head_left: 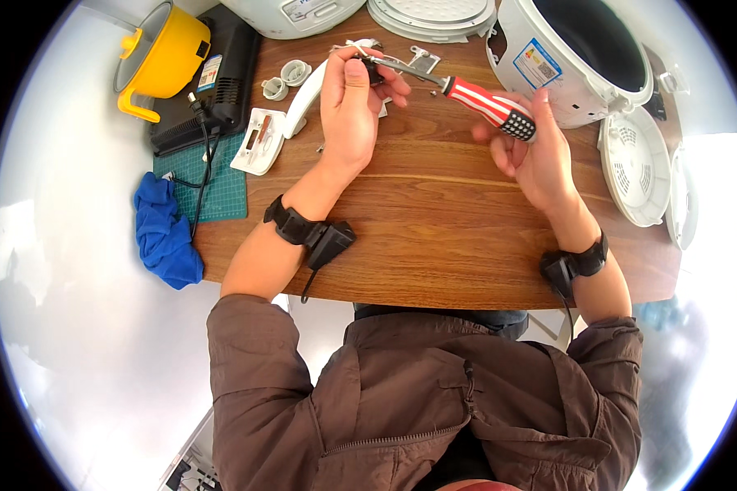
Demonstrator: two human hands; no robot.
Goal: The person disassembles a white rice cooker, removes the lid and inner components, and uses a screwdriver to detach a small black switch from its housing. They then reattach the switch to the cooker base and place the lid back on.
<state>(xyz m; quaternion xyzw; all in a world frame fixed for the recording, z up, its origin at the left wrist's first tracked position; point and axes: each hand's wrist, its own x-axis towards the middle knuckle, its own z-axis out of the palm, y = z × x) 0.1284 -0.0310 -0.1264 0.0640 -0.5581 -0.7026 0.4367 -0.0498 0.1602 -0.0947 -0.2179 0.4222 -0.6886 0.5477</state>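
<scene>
A screwdriver (487, 105) with a red-and-white striped, star-patterned handle lies in my right hand (544, 159), its handle between thumb and fingers. The shaft slants up and left to my left hand (350, 110). There my fingers are closed around a small black part (373, 72), partly hidden by them, with thin pale wires beside it. The shaft's tip is at this part; whether it sits in a screw cannot be made out. Just left of my left hand are a curved white handle (305, 102) and a white control panel cover (259, 141). A small metal bracket (423, 60) lies beyond the fingers.
A white rice cooker body (540, 37) stands at the back right, with a vented round cover (635, 168) below it. White caps (295, 72) lie at left. Further left are a yellow pot (168, 53) on a black appliance, a green mat (225, 192) and a blue cloth (165, 233).
</scene>
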